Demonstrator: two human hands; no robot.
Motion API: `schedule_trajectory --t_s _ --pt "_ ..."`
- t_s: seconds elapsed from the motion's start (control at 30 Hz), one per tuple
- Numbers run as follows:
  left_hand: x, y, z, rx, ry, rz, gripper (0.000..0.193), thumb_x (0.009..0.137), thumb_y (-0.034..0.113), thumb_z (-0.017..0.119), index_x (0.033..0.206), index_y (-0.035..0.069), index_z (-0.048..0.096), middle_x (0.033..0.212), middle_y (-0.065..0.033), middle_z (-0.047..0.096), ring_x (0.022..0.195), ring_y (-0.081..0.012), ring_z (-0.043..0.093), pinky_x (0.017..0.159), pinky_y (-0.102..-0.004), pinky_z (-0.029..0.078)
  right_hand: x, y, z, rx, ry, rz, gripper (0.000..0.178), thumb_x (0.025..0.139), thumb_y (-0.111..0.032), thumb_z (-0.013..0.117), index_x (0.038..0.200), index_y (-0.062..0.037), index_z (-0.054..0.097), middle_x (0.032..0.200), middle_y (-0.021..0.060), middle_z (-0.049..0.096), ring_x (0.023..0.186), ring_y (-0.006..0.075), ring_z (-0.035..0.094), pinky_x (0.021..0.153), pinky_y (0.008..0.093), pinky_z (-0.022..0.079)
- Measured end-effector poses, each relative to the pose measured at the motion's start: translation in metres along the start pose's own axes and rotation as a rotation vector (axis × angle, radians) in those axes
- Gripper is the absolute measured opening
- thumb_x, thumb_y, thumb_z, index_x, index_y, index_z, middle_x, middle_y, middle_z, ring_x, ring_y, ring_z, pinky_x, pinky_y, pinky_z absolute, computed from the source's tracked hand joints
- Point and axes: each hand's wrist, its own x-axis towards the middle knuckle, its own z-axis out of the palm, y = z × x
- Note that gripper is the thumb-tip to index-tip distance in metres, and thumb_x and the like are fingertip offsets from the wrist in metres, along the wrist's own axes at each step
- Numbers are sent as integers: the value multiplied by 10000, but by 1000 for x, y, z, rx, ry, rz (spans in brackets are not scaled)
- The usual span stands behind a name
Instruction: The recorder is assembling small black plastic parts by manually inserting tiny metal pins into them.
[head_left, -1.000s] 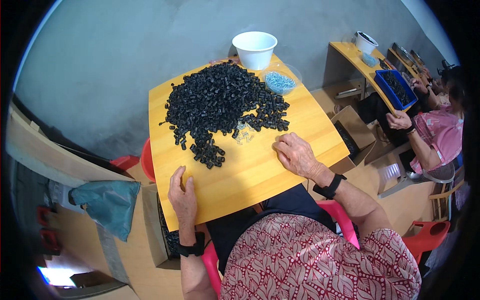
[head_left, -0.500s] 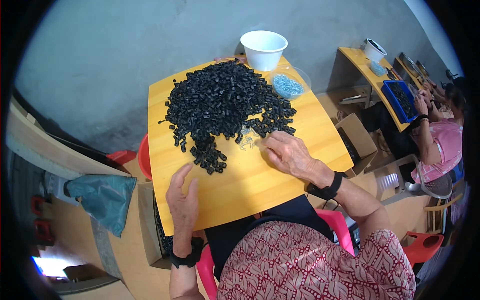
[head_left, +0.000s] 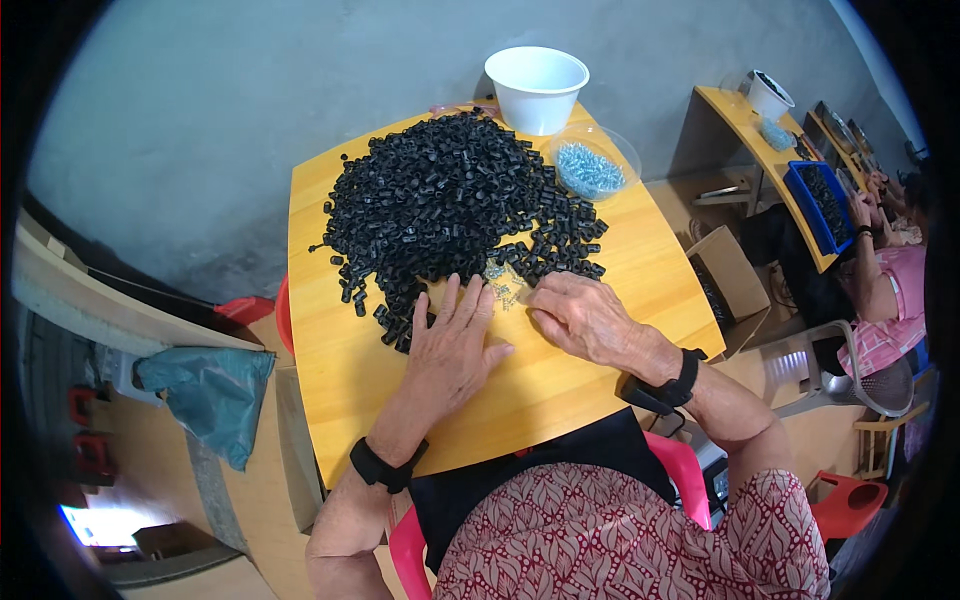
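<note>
Cannot see beneath the curled, bare right grip [head_left: 585, 318]. Cannot tell apart the tiny silvery metal pieces [head_left: 506, 285]. Cannot follow the red-and-white leaf-patterned cloth top [head_left: 620, 535] past the lower edge.

- Soft light is filling the room.
- White glare [head_left: 100, 525] is shining low on the left.
- A soft shadow is lying on the yellow table [head_left: 640, 235].
- Straight lines are bending near the dark edge.

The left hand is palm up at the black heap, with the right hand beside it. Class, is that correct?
Palm up is wrong: the head view shows the left hand palm down at the black heap, with the right hand beside it.
</note>
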Motion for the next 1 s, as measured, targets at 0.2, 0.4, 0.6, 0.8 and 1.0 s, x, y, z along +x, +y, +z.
schedule_trajectory --t_s 0.2,0.4,0.6,0.8,1.0 --pt "1 -4 -6 9 -100 -83 708 949 423 582 1476 -4 376 1554 -167 356 1466 -375 268 1166 -599 193 1 2 -3 9 -20 -5 154 862 -81 636 1005 -25 651 856 114 581 832 305 628 737 414 531" --pt "4 -8 -13 -42 -57 -105 658 930 370 624 1461 36 427 1541 -155 387 1463 -376 277 1169 -591 194 22 1 -19 -33 -58 -55 95 870 -105 636 909 -20 643 838 113 581 828 309 635 725 422 535" --pt "21 -13 -35 -524 213 -220 447 940 173 653 1349 17 567 1336 -129 612 1324 -294 508 1091 -399 396 39 4 -15 -36 -32 -40 84 868 -103 637 878 -20 625 833 120 580 836 315 640 713 433 536" --pt "23 -26 -41 -1410 415 -488 303 1008 123 565 1288 18 611 1232 -88 662 1149 -160 620 1007 -291 472 45 -1 3 -59 -92 -24 66 860 -85 634 874 -24 616 835 117 571 827 316 636 710 429 537" --pt "11 -42 -24 -1686 549 -492 306 1027 136 525 1299 4 571 1198 -133 671 1125 -214 641 1006 -335 496 43 -5 9 -60 -80 -29 123 839 -68 663 953 -26 679 825 100 603 793 288 632 686 398 533"
